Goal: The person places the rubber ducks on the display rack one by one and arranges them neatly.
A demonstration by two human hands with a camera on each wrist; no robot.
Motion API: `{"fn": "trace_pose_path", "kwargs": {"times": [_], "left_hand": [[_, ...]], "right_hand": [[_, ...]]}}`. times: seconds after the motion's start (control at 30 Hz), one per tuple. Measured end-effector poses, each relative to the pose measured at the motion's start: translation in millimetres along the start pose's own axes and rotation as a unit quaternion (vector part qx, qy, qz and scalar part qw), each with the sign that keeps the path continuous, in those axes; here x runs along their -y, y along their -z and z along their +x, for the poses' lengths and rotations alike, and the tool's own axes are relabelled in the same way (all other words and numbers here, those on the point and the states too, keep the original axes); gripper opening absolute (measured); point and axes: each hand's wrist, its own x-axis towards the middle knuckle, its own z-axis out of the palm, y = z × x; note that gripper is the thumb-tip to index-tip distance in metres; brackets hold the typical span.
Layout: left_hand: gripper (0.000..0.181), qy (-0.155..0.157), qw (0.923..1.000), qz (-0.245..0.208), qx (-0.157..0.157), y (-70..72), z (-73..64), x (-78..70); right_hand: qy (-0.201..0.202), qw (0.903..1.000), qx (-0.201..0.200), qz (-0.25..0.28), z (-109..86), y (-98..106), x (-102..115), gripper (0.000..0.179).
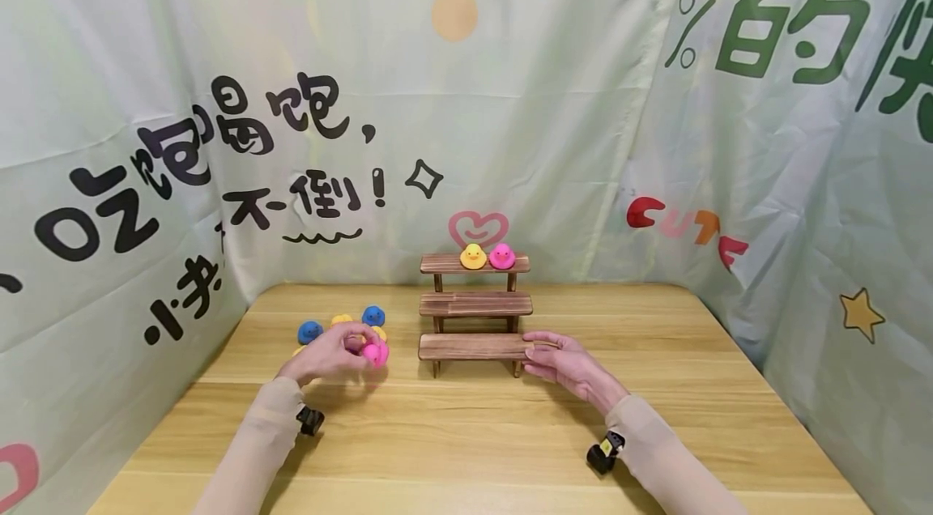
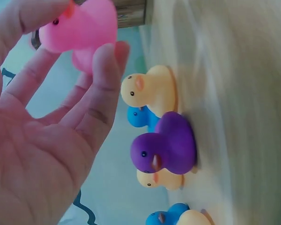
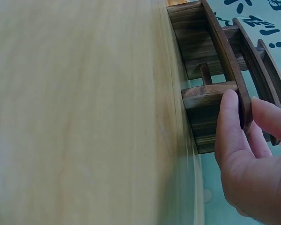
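Note:
My left hand [image 1: 337, 351] pinches a pink rubber duck [image 2: 94, 29] between thumb and fingertips. In the left wrist view, a purple duck [image 2: 171, 143], a cream-yellow duck [image 2: 161, 91] and a blue duck [image 2: 139, 117] stand on the table beyond the hand. My right hand [image 1: 568, 365] grips the right end of the lowest step of a three-tier wooden stand [image 1: 470, 347]; the right wrist view has its thumb and fingers on either side of the board [image 3: 232, 65]. Atop the highest step sit a yellow duck [image 1: 473, 257] and a bright pink duck [image 1: 502, 257], side by side.
More blue ducks [image 1: 309, 331] and yellow ducks are grouped left of the stand, partly covered by the left hand. The wooden table [image 1: 466, 442] is bounded at the back and sides by a printed cloth curtain [image 1: 554, 126].

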Motion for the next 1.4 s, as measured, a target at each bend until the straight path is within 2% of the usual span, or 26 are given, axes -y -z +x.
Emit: {"fn": "trace_pose_path", "kwargs": {"times": [0.13,0.37,0.43,0.63,0.8,1.03,1.23,1.4], "left_hand": [[0.030,-0.004,0.9993,-0.028,-0.024,3.0,2.2,-2.9],[0.032,0.021,0.9959,-0.048,-0.074,3.8,5.0,-7.9],[0.031,0.020,0.9942,-0.057,-0.089,2.6,6.0,-10.4],[0.035,0.002,0.9871,-0.084,-0.137,-3.0,15.0,-15.5],[0.037,-0.016,0.9823,-0.076,-0.171,-6.9,24.3,-17.4],[0.032,-0.043,0.9736,-0.053,-0.218,-10.9,30.0,-20.5],[0.026,-0.071,0.9650,-0.061,-0.245,-13.2,36.4,-24.1],[0.031,-0.068,0.9601,-0.068,-0.263,-12.6,41.3,-30.4]], "right_hand": [[0.000,1.0000,0.002,-0.001,-0.8,-0.3,0.7,0.040],[0.000,1.0000,0.001,-0.004,-1.6,-0.4,1.4,0.038],[0.000,1.0000,0.001,-0.004,-1.8,-0.5,1.5,0.037],[-0.002,1.0000,0.001,-0.006,-2.0,-0.8,1.7,0.037],[-0.005,1.0000,0.000,-0.008,-1.2,-0.4,2.3,0.040],[-0.006,0.9999,-0.004,-0.011,1.1,0.5,2.1,0.042],[-0.006,0.9999,-0.005,-0.010,1.8,0.8,2.0,0.045],[-0.007,0.9999,-0.003,-0.011,1.3,0.3,2.7,0.043]]}}
